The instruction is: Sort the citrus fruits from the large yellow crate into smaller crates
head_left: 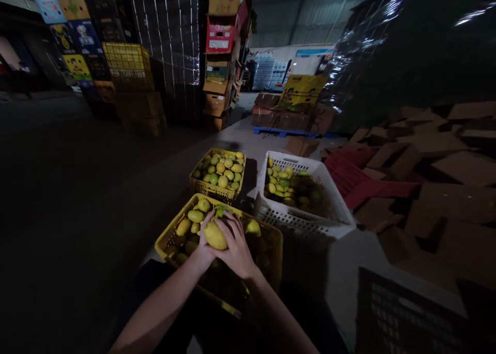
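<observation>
Both my hands are cupped round a yellow lemon (215, 235) above the near yellow crate (276, 235). My left hand (204, 248) holds it from the left, its fingers partly hidden behind the fruit. My right hand (236, 245) wraps it from the right, fingers pointing up and forward. Beneath and around them, green and yellow lemons (196, 216) lie in the crate, mostly in shadow on its near side. Just beyond stands a second yellow crate (211, 188) full of lemons. To its right, a white crate (337, 214) holds more, greener on the left and dark on the right.
A red crate (352, 175) and a heap of flattened cardboard (445, 194) lie at the right. Stacked boxes (220, 36) and a wrapped pallet (170, 59) stand behind. A blue pallet (284, 132) bears boxes farther back. A dark crate (406, 312) is at the lower right.
</observation>
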Demonstrator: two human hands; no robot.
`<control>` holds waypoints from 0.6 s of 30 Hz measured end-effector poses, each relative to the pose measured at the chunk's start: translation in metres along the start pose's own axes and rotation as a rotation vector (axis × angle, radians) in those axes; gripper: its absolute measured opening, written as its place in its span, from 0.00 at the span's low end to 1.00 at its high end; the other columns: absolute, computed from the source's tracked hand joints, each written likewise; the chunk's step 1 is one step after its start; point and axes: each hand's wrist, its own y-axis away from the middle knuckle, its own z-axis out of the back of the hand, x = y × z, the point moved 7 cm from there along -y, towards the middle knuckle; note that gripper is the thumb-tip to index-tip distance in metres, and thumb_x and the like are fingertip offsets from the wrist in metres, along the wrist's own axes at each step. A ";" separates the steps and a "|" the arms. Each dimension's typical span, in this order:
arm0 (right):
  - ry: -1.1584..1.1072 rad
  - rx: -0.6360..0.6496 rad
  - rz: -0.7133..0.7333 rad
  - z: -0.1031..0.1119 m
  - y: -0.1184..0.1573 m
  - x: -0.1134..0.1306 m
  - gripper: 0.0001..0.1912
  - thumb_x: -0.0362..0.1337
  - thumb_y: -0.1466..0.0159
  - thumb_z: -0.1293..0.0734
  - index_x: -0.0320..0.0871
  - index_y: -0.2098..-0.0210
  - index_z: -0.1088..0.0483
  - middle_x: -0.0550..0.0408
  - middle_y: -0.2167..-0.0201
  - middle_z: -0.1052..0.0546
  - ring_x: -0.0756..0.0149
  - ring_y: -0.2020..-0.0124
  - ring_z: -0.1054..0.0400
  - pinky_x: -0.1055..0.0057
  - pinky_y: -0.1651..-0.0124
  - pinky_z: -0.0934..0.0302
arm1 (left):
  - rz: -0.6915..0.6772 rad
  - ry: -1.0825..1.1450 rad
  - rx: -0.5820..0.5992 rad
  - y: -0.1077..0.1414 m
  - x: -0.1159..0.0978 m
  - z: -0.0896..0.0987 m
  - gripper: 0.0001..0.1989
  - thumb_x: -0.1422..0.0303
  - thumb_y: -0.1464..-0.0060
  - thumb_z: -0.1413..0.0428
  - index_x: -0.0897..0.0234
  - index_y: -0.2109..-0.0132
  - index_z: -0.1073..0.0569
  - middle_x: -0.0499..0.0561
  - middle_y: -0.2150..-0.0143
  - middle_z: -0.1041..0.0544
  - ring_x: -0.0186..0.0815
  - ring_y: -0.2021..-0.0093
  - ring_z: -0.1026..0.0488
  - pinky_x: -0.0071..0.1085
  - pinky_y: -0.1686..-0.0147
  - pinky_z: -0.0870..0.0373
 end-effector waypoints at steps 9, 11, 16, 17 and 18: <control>0.030 -0.430 0.000 0.047 0.005 -0.013 0.34 0.38 0.38 0.25 0.49 0.37 0.40 0.46 0.50 0.23 0.53 0.51 0.23 0.53 0.52 0.23 | -0.047 -0.219 0.172 -0.015 -0.043 -0.047 0.30 0.62 0.64 0.26 0.60 0.52 0.25 0.52 0.56 0.19 0.43 0.54 0.21 0.37 0.51 0.24; 0.060 -0.516 -0.118 0.060 0.005 -0.029 0.31 0.37 0.39 0.24 0.49 0.40 0.39 0.46 0.50 0.23 0.54 0.50 0.24 0.53 0.51 0.24 | -0.225 -0.378 0.230 -0.012 -0.060 -0.053 0.34 0.65 0.67 0.25 0.58 0.50 0.26 0.52 0.52 0.21 0.43 0.51 0.22 0.37 0.50 0.26; 0.137 -0.580 -0.152 0.078 0.006 -0.042 0.22 0.30 0.39 0.29 0.49 0.48 0.36 0.47 0.49 0.27 0.55 0.48 0.26 0.51 0.49 0.25 | -0.626 -0.713 0.171 0.002 -0.084 -0.058 0.33 0.67 0.65 0.26 0.58 0.50 0.27 0.53 0.48 0.24 0.47 0.44 0.26 0.44 0.39 0.33; 0.136 -0.580 -0.150 0.079 0.007 -0.042 0.23 0.29 0.40 0.30 0.49 0.48 0.37 0.48 0.48 0.27 0.55 0.48 0.26 0.50 0.49 0.26 | -0.651 -0.722 0.165 0.004 -0.085 -0.060 0.31 0.68 0.64 0.26 0.59 0.50 0.27 0.54 0.47 0.24 0.48 0.42 0.28 0.44 0.37 0.36; 0.129 -0.569 -0.156 0.078 0.008 -0.042 0.23 0.28 0.40 0.30 0.50 0.48 0.37 0.48 0.48 0.28 0.55 0.47 0.27 0.48 0.48 0.26 | -0.664 -0.713 0.167 0.006 -0.085 -0.061 0.30 0.70 0.64 0.27 0.59 0.51 0.26 0.55 0.47 0.24 0.49 0.39 0.29 0.45 0.34 0.39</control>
